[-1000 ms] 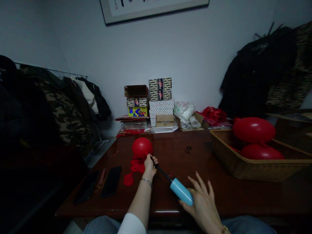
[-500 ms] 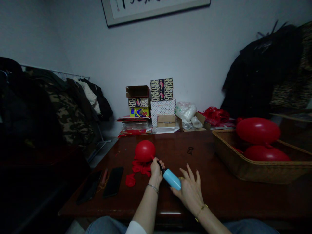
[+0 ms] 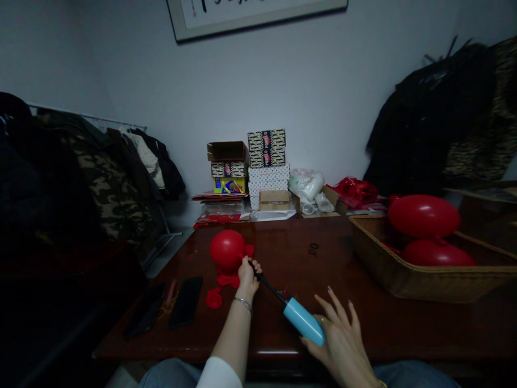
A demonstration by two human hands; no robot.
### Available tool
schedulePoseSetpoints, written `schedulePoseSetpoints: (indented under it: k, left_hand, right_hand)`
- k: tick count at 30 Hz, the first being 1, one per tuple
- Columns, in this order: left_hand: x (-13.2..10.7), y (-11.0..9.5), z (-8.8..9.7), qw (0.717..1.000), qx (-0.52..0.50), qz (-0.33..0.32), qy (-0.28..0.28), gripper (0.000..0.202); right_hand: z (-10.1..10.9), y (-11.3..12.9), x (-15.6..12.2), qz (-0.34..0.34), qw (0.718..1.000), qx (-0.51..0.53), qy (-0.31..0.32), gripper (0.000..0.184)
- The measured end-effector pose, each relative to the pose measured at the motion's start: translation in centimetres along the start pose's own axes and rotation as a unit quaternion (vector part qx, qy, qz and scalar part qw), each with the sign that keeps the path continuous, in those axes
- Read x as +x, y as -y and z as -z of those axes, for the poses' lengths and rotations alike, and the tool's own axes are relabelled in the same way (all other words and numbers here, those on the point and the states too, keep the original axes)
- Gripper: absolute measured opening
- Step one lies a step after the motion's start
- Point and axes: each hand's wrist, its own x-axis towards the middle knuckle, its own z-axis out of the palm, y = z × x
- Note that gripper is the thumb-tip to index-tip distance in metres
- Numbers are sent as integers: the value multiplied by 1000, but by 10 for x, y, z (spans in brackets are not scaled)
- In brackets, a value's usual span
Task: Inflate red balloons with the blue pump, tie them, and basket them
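A partly filled red balloon (image 3: 227,250) sits at the black end of a light-blue hand pump (image 3: 304,321). My left hand (image 3: 247,276) is closed around that black end and the balloon's neck; the nozzle is hidden inside the fingers. The pump's thin black rod shows between the two hands. On the blue barrel's near end is my right hand (image 3: 341,337), gripping it between thumb and palm while the other fingers stretch out. Limp red balloons (image 3: 214,297) lie on the table beneath and beside the inflated one.
A wicker basket (image 3: 420,280) holding inflated red balloons (image 3: 424,215) stands at the right. Two dark phones (image 3: 184,302) lie at the left of the brown table (image 3: 323,269). Stacked boxes (image 3: 269,180) and a white plastic bag (image 3: 307,184) line the wall side.
My right hand has pulled the blue barrel back toward me and to the right, exposing the black rod. My left hand and the balloon have shifted slightly left.
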Motion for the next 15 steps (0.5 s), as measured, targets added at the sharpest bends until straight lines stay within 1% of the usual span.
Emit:
schedulePoseSetpoints:
  k: [3,6,15]
  left_hand:
    - [-1,3,0,1000,-5,1,16,19]
    - [-1,7,0,1000,-5,-1,28,19]
    - [-19,28,-6,999,18,15,41,20]
  right_hand:
    - [1,-1,-1,-2,1000,-7,-3,33]
    - [0,1,4,-2,1000,-9,-4,33]
    - [-12,25,43,-5,1000,0,-17,35]
